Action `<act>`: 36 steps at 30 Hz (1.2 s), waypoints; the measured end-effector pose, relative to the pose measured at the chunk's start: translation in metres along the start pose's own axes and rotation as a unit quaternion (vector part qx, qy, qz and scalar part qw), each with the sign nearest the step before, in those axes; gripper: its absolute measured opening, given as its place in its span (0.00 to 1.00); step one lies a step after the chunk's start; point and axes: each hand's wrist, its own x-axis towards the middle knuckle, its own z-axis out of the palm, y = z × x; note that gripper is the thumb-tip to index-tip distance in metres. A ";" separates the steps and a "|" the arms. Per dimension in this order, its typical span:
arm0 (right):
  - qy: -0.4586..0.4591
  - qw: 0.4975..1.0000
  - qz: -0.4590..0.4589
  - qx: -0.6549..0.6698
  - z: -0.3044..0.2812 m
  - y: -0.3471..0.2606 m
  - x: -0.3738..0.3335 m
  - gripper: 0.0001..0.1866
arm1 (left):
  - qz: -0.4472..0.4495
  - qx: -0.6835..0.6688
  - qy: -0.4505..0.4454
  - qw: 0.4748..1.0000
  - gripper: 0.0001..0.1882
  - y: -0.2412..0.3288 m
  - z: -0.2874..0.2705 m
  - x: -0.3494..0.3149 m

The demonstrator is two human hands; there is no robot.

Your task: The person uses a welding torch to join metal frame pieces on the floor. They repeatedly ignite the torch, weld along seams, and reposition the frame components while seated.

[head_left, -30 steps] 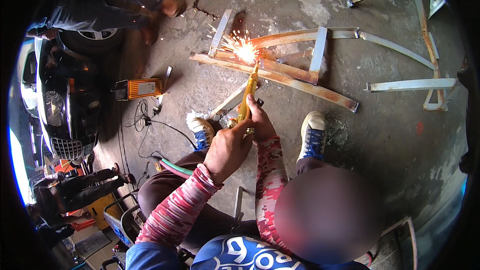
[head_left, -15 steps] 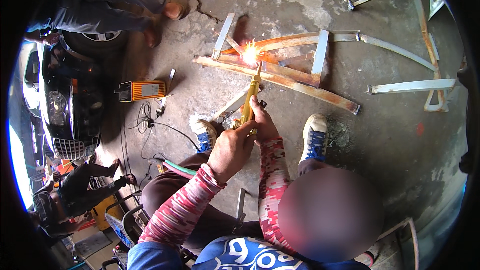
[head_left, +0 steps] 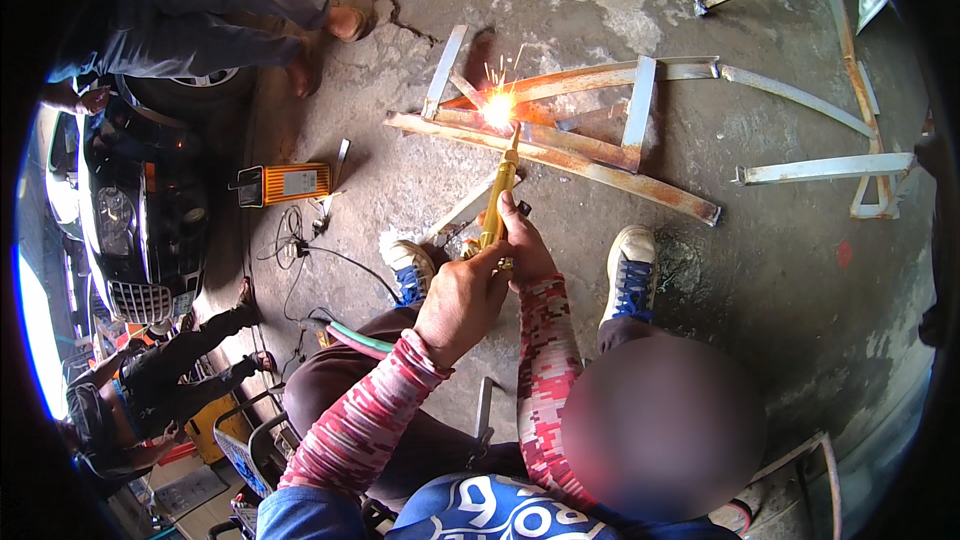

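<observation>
Your left hand (head_left: 462,298) is closed around the lower end of the yellow torch (head_left: 497,205), and your right hand (head_left: 522,240) grips it just above, fingers wrapped on the shaft. The tip of the torch meets the rusty metal frame (head_left: 560,145) on the concrete floor (head_left: 760,270), where a bright spark point (head_left: 498,110) burns.

The sparks fly out toward the upper bars, but some may fall back to your shoes (head_left: 628,265) (both stand very near to the frame), and cloth can scorch. The hoses (head_left: 350,338) pass close beside your leg; a hot drop landing there could damage them. If your two-handed grip slips, the tip may wander off the joint and cut the wrong bar. A person (head_left: 150,395) sits near at the left and another stands above, within reach of flying sparks, I think. The orange box (head_left: 285,183) with its cables lies near too.
</observation>
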 end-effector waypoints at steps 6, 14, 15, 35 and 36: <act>-0.001 1.000 -0.002 0.004 0.001 0.001 0.001 0.36 | -0.006 -0.002 0.001 1.000 0.18 0.002 -0.001 0.001; -0.017 1.000 -0.007 -0.001 -0.004 0.003 0.006 0.36 | -0.008 0.007 0.005 1.000 0.18 0.000 0.001 0.002; -0.015 1.000 -0.005 0.000 -0.005 0.003 0.008 0.35 | 0.000 0.013 0.008 1.000 0.17 -0.001 0.002 0.002; -0.034 0.999 -0.015 0.015 -0.008 0.008 0.010 0.36 | 0.031 -0.004 0.030 0.999 0.16 -0.005 0.004 0.002; -0.029 0.999 -0.012 0.011 -0.008 0.008 0.010 0.36 | 0.031 0.002 0.028 0.999 0.16 -0.005 0.004 0.002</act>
